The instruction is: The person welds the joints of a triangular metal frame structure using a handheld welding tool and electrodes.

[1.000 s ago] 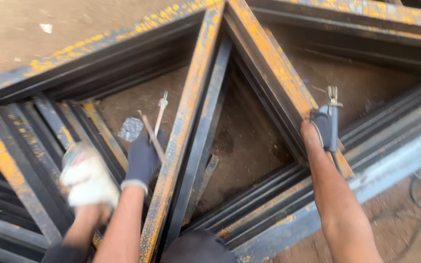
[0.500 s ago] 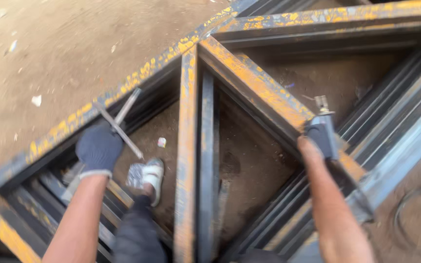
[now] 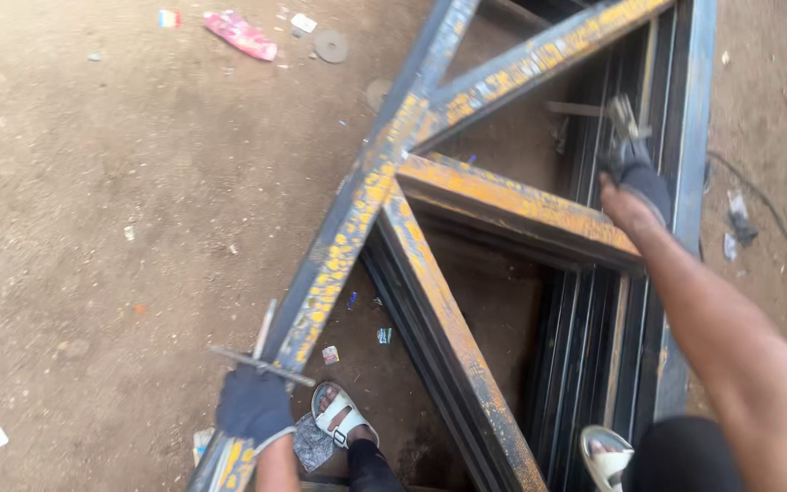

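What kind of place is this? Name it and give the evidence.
Likely an outdoor metal-fabrication yard: a stack of rusty, yellow-flecked steel frames lies on bare dirt ground, a cable trails alongside, and both gloved hands grip the frames.

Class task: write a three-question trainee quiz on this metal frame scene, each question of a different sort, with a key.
1. True or false: both hands wear dark gloves.
2. The left hand grips: A) a bar of the frame B) the pink wrapper C) the cable
3. What footwear shows?

Key: 1. True; the right hand is gloved too. 2. A. 3. White sandals.
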